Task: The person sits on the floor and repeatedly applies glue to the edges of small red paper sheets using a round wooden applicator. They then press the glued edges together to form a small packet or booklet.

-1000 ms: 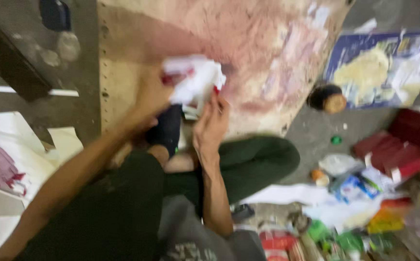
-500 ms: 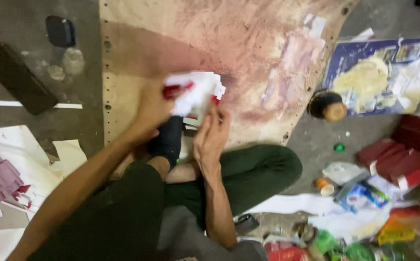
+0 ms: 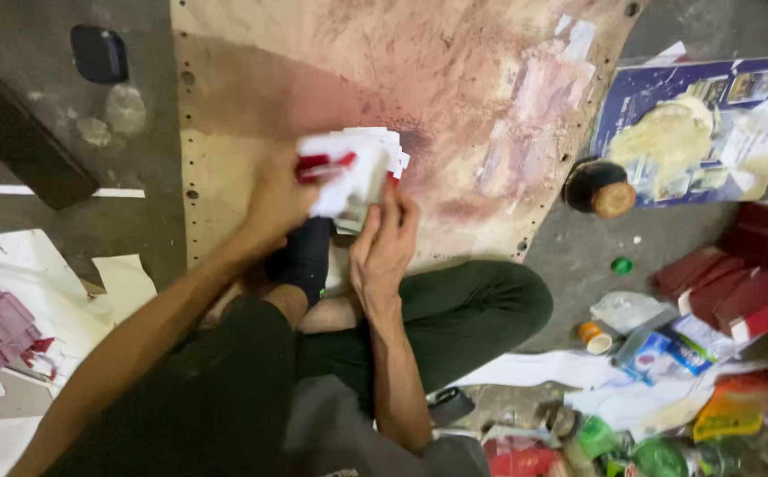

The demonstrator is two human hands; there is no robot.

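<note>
I sit cross-legged on the floor in dark trousers and a black sock, facing a stained wooden board (image 3: pixel 455 79). My left hand (image 3: pixel 280 201) grips a stack of white and red paper pieces (image 3: pixel 353 168) from the left side. My right hand (image 3: pixel 386 247) holds the same stack from below and to the right, thumb up against it. The papers are blurred, so their exact shape cannot be told. The stack hovers just above the board's near edge.
A round dark pot with a brown lid (image 3: pixel 600 187) stands right of the board. A blue poster (image 3: pixel 702 124) lies at far right, red boxes (image 3: pixel 737 274) and packets (image 3: pixel 667 353) below it. A dark block (image 3: pixel 22 141) and white sheets (image 3: pixel 30 291) lie left.
Both hands with the paper stack have shifted slightly lower and to the right; the papers were turned between the fingers. The view has tilted a little.
</note>
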